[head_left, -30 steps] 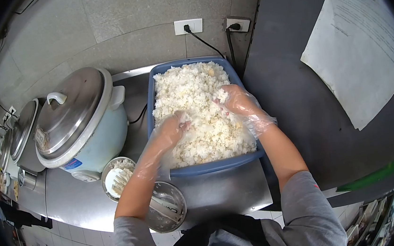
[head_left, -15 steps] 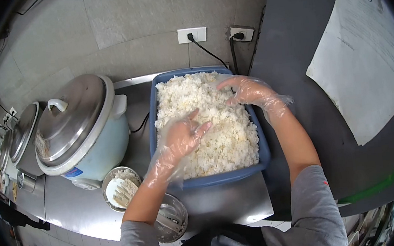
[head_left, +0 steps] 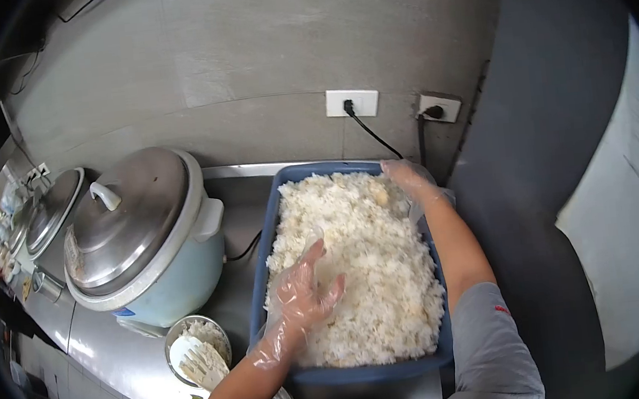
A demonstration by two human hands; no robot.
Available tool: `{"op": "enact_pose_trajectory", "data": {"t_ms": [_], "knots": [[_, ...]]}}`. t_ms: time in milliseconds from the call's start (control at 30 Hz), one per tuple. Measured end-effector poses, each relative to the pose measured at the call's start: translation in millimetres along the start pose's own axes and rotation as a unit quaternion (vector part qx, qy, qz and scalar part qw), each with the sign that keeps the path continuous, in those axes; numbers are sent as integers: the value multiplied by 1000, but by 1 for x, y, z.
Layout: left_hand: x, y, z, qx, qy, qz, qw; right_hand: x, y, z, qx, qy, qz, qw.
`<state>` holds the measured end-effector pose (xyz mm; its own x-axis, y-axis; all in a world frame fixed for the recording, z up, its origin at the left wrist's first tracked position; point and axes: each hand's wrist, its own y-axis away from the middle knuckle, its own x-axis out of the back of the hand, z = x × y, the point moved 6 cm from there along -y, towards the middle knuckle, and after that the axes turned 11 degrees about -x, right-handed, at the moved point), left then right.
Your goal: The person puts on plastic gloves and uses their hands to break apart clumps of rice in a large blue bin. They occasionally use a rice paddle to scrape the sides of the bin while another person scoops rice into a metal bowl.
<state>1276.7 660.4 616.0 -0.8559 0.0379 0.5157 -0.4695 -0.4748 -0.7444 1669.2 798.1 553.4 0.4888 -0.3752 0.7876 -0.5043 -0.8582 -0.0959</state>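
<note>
A blue plastic tub [head_left: 264,262] heaped with cooked white rice [head_left: 369,272] stands on the steel counter in front of me. My left hand [head_left: 304,293], in a clear plastic glove, lies over the left side of the rice. Its fingers are spread, with the thumb apart, and nothing is held. At the tub's far right corner is my right hand [head_left: 410,179], gloved the same way, right at the rim. Its fingers are foreshortened and partly hidden, so I cannot tell how far they are curled.
A large rice cooker [head_left: 181,282] with a metal lid stands left of the tub. In front of it, a steel bowl [head_left: 227,339] holds rice and a white scoop [head_left: 203,363]. Plugged wall outlets [head_left: 353,104] are behind; a paper sheet [head_left: 629,223] hangs at right.
My right hand has moved from the rice to the tub's far right corner. The left hand stays over the rice, its fingers still apart. The camera view has shifted.
</note>
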Motion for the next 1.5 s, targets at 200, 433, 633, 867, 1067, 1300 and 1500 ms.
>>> {"op": "enact_pose_trajectory", "data": {"t_ms": [200, 433, 633, 867, 1067, 1300, 1500], "knots": [[4, -1, -15, 101, 61, -28, 993, -60, -34, -1, 22, -89, -155, 984], [-1, 0, -30, 107, 42, -19, 993, -89, 5, -30, -66, -317, -354, 877], [-21, 1, -52, 100, 85, -11, 991, -48, 114, -103, -19, -296, -468, 832], [-54, -28, -32, 60, 85, -157, 982, -13, 187, -107, -159, -196, -347, 903], [-56, -59, 9, 25, 182, -34, 982, 16, 203, -137, -76, -529, -158, 830], [-46, -62, 10, 10, 285, 19, 958, 31, 192, -124, -98, -472, 25, 876], [-61, -46, -33, 28, 266, 90, 960, 53, 191, -131, -16, -392, 155, 907]]}}
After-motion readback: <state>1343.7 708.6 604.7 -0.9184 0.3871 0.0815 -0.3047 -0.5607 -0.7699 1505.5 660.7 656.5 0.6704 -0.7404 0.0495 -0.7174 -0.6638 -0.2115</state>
